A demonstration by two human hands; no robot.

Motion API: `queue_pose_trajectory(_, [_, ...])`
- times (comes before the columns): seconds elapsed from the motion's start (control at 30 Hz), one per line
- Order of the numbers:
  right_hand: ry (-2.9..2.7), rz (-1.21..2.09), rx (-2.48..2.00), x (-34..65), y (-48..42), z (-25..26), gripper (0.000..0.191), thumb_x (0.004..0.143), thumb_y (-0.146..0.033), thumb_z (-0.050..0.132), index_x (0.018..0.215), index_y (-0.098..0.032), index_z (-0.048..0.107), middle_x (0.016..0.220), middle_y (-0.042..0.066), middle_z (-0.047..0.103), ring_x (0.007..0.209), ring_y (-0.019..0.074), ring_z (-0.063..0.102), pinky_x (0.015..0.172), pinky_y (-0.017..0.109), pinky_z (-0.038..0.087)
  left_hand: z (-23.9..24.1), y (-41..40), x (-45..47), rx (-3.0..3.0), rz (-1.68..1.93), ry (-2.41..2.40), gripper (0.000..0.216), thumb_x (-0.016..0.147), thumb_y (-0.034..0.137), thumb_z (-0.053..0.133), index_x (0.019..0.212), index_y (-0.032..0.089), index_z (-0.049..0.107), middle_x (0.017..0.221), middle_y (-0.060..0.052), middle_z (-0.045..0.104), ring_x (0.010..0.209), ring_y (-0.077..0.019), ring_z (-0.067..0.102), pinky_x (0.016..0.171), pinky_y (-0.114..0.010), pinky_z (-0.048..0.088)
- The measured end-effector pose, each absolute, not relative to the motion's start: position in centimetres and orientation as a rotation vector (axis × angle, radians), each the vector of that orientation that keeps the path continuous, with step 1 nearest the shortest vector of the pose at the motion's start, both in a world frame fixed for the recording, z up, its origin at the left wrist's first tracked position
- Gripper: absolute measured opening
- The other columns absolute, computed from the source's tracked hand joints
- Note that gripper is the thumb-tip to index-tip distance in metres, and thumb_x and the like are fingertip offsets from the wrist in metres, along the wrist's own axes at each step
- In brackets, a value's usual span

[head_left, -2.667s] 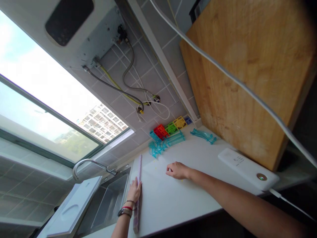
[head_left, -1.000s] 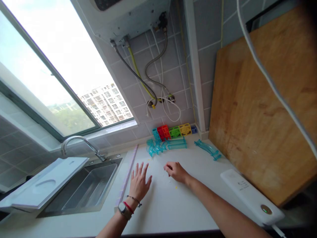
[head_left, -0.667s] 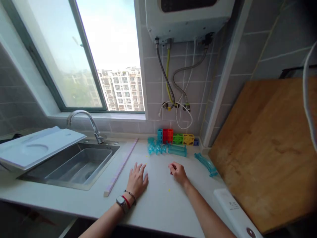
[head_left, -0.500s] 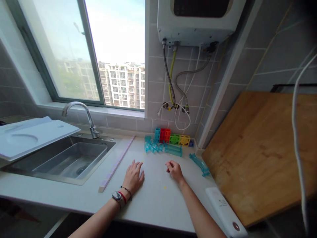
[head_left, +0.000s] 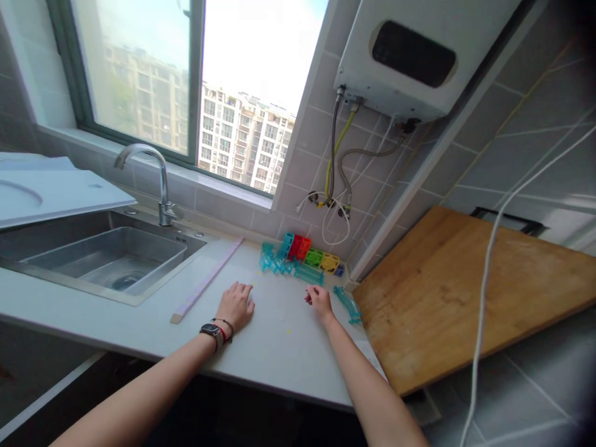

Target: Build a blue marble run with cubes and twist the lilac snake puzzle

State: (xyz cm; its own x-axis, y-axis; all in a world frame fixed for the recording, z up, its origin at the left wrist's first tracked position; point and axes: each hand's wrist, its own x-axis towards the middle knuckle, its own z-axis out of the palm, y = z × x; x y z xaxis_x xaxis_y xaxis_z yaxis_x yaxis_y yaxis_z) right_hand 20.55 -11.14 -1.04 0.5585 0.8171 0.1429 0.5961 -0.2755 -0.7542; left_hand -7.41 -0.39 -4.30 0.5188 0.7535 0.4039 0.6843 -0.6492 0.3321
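My left hand [head_left: 235, 304] rests palm down on the white counter [head_left: 274, 363], fingers loosely extended and holding nothing. Across from it, my right hand [head_left: 320, 302] is closed, its fingers curled in; whatever it may hold is hidden. Just beyond the right hand lies a translucent teal trough-shaped piece [head_left: 308, 274], with several smaller teal pieces [head_left: 274, 264] to its left. Behind these stand a red block [head_left: 298, 248], a green block [head_left: 314, 257] and a yellow block [head_left: 330, 264]. A curved teal piece [head_left: 347, 304] lies to the right of my right hand.
A pale lilac strip [head_left: 207, 282] lies left of my left hand, beside the steel sink [head_left: 139, 298] with its faucet [head_left: 164, 186]. A wooden board [head_left: 465, 298] leans at the right, a white cable [head_left: 484, 279] hanging before it. Tiny yellow bits [head_left: 288, 331] dot the counter.
The camera view has tilted and shifted, so the scene appears rotated. My left hand's fingers look closer together; my right hand stays curled near the teal pieces. The blocks have not visibly moved.
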Motion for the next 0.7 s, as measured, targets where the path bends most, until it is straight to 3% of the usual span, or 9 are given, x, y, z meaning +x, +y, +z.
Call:
queue_pose_trajectory(0.07, [-1.179,0.273,-2.102,23.2,-12.1,1.0,0.031,0.100,-0.041,0.059,0.112,-0.014,0.065,0.104,0.007,0.070,0.087,0.0182,0.069,0.078,0.036,0.059,-4.3,-0.3,-7.4,2.614,0.802,1.229,0.041,0.088,0.025,0.050,0.126,0.017,0.064,0.124,-0.017,0.065,0.128,-0.0346,0.049,0.104,-0.048,0.042])
queue_pose_trajectory(0.17, [-1.223,0.123,-2.297,27.2,-14.5,3.9,0.035,0.098,-0.036,0.063,0.127,-0.016,0.061,0.126,0.010,0.063,0.106,0.0238,0.066,0.089,0.044,0.057,-4.2,-0.2,-7.4,2.608,0.812,1.199,0.038,0.090,0.025,0.049,0.123,0.015,0.064,0.121,-0.018,0.065,0.122,-0.0338,0.052,0.101,-0.047,0.043])
queue_pose_trajectory(0.47, [-1.364,-0.086,-2.812,29.6,-22.1,6.8,0.033,0.098,-0.035,0.063,0.127,-0.017,0.061,0.130,0.010,0.062,0.110,0.0246,0.064,0.093,0.046,0.056,-3.4,-1.3,-8.0,2.654,0.806,1.040,0.032,0.089,0.016,0.047,0.114,0.014,0.067,0.112,-0.020,0.065,0.115,-0.0346,0.056,0.095,-0.048,0.045])
queue_pose_trajectory(0.6, [-1.438,-0.229,-2.870,29.0,-23.1,10.1,0.033,0.097,-0.036,0.064,0.124,-0.017,0.062,0.133,0.011,0.060,0.117,0.0271,0.061,0.098,0.049,0.052,-2.1,-1.7,-7.4,2.724,0.806,0.856,0.048,0.082,0.005,0.049,0.123,0.021,0.066,0.124,-0.018,0.065,0.131,-0.0339,0.050,0.107,-0.051,0.038])
queue_pose_trajectory(0.7, [-1.497,-0.351,-2.856,28.7,-22.9,13.0,0.030,0.095,-0.029,0.061,0.122,-0.016,0.065,0.136,0.018,0.057,0.126,0.0314,0.054,0.104,0.050,0.043,-1.2,-2.1,-6.6,2.769,0.790,0.695,0.065,0.074,0.002,0.054,0.134,0.028,0.061,0.132,-0.013,0.064,0.140,-0.0306,0.045,0.115,-0.050,0.030])
